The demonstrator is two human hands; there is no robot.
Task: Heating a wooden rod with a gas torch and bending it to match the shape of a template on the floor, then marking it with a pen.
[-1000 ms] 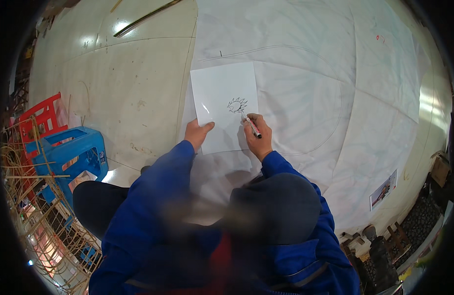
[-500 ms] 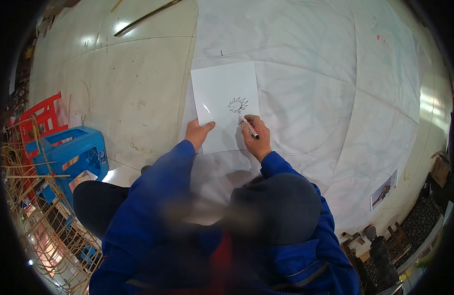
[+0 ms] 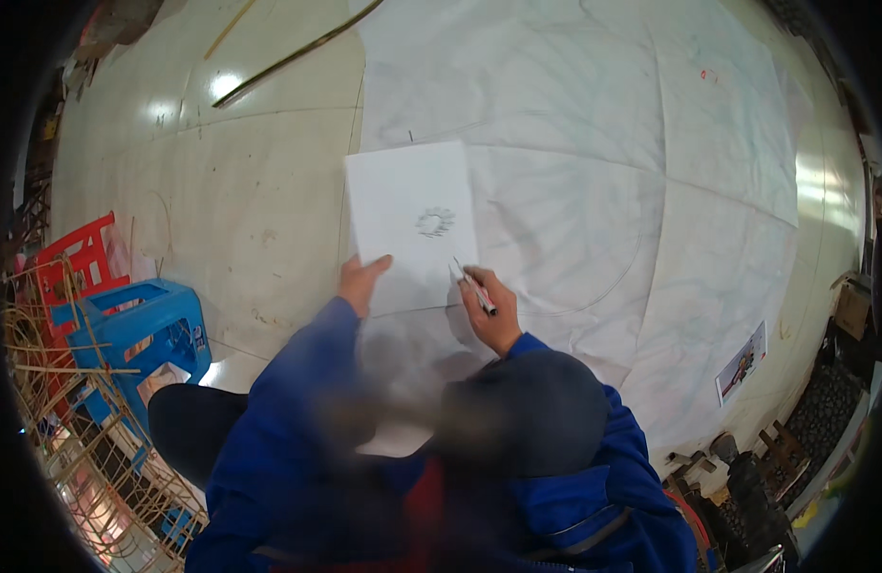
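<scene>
A white sheet of paper [image 3: 403, 186] lies over a large white cloth, with a small black spiky ring drawing [image 3: 436, 222] right of its middle. At the sheet's left edge my left hand [image 3: 362, 282] is closed on it, thumb on top; the other fingers are partly hidden. My right hand [image 3: 493, 310] grips a marker pen [image 3: 478, 292] with a pale barrel and dark end. The pen's tip points up and left, below and to the right of the drawing. Whether it touches the paper I cannot tell.
The large white cloth [image 3: 574, 239] covers the floor and bears a faint curved outline. A printed picture [image 3: 742, 365] lies on its right side. At left stand a blue plastic stool [image 3: 145, 310], a red plastic stool [image 3: 78, 253] and a bamboo-strip frame [image 3: 106, 468]. A long strip [image 3: 297, 53] lies at the back.
The pen and my right hand have drawn back from the drawing, down and to the right of it. The view has shifted slightly, and the sheet appears further left and lower.
</scene>
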